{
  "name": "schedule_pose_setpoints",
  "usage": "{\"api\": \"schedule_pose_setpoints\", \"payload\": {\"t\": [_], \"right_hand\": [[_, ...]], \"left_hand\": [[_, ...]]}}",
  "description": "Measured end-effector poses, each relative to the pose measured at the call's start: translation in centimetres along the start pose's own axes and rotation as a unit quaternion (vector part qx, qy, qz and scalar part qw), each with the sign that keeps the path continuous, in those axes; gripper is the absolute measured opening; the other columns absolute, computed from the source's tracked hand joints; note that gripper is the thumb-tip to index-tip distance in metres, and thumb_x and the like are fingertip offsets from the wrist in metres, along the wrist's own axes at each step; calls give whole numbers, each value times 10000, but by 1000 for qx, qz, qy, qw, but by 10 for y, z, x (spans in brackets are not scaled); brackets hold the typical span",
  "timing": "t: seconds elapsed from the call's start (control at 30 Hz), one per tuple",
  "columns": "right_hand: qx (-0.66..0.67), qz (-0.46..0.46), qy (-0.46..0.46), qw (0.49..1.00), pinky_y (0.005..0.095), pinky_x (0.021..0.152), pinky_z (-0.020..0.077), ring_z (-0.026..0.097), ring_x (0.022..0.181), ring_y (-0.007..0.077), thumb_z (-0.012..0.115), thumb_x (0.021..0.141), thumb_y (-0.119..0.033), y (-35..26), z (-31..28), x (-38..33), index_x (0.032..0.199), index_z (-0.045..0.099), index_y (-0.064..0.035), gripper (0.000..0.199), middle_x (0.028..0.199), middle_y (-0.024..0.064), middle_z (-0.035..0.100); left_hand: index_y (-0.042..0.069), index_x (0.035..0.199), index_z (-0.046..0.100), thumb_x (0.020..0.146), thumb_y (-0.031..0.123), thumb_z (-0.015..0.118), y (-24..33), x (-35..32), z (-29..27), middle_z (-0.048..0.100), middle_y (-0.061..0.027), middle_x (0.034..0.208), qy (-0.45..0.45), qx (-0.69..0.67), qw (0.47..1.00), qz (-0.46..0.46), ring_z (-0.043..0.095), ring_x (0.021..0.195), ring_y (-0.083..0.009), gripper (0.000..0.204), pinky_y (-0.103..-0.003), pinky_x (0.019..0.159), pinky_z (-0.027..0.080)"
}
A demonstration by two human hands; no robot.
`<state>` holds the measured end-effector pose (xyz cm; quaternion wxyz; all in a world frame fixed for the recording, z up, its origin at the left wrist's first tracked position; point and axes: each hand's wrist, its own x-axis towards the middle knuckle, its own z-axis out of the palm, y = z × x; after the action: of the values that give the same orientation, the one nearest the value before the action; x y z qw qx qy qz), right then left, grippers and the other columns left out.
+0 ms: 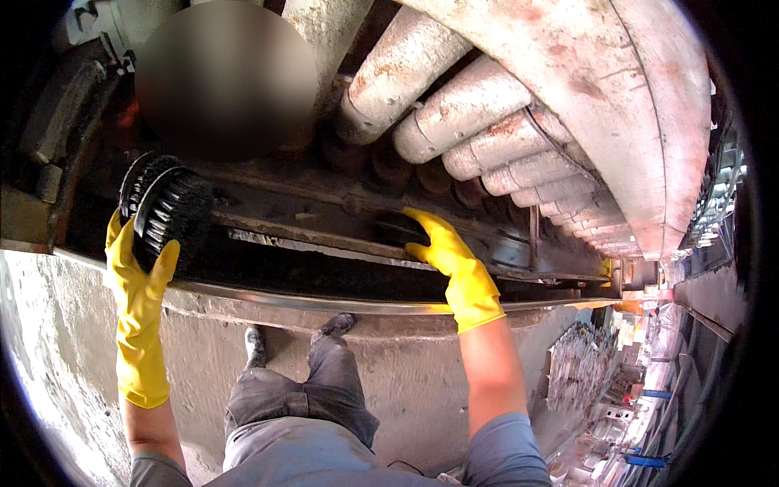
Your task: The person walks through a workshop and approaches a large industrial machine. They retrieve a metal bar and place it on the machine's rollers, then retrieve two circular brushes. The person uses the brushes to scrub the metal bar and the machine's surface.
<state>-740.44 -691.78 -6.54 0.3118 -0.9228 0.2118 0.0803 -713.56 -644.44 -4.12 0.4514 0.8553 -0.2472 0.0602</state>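
The person wears bright yellow rubber gloves on both hands: the glove on the left hand [136,268] is long, with a loose, wrinkled cuff that covers part of the forearm, and the glove on the right hand [454,264] has a shorter cuff that ends just past the wrist, with the forearm bare above it. Both upper arms are covered by the short sleeves of a grey-blue shirt [324,458], which looks a little dusty and creased. Lower in the picture there are dark grey trousers [312,390] with folds at the knee, and dark, worn shoes [337,325].
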Motion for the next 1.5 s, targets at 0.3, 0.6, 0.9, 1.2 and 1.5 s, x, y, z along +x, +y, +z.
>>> {"api": "schedule_pose_setpoints", "payload": {"t": [0.3, 0.6, 0.9, 1.2, 1.5], "right_hand": [[65, -7, 45, 997, 446, 1222, 405, 527, 1461, 393, 791, 956, -245, 0, 21, -30, 1520, 570, -44, 639, 1545, 248, 576], [33, 18, 95, 995, 451, 1220, 410, 527, 1457, 407, 835, 916, -274, -11, 28, -47, 1554, 520, -30, 752, 1525, 266, 585], [-7, 2, 58, 998, 452, 1139, 487, 631, 1320, 422, 823, 895, -320, 16, 55, -66, 1461, 623, -43, 662, 1401, 262, 672], [-42, -81, 117, 989, 452, 1114, 504, 654, 1273, 417, 813, 886, -268, 52, 90, -84, 1411, 654, -39, 595, 1357, 242, 700], [-33, -72, 118, 990, 468, 1074, 526, 671, 1223, 435, 784, 880, -305, 52, 103, -99, 1396, 662, -28, 598, 1292, 261, 718]], "left_hand": [[-18, 1435, 610, 840, 273, 899, -6, -30, -11, 484, -272, 1564, 23, 47, 999, 14, 509, 1417, -383, 723, -491, 1209, 398], [-5, 1441, 604, 854, 287, 890, -20, -54, -19, 480, -259, 1570, 24, 36, 999, 18, 484, 1432, -384, 716, -507, 1221, 364], [-27, 1398, 634, 817, 311, 893, 9, -54, -35, 512, -253, 1538, -102, -14, 994, 27, 492, 1432, -379, 720, -489, 1219, 358], [73, 1302, 752, 687, 290, 913, 107, -6, 64, 530, -320, 1522, -339, 81, 902, 257, 552, 1354, -487, 671, -487, 1178, 428], [106, 1335, 747, 664, 271, 944, 79, -29, 172, 482, -311, 1589, -503, 127, 796, 313, 542, 1378, -500, 719, -499, 1157, 456]]}}
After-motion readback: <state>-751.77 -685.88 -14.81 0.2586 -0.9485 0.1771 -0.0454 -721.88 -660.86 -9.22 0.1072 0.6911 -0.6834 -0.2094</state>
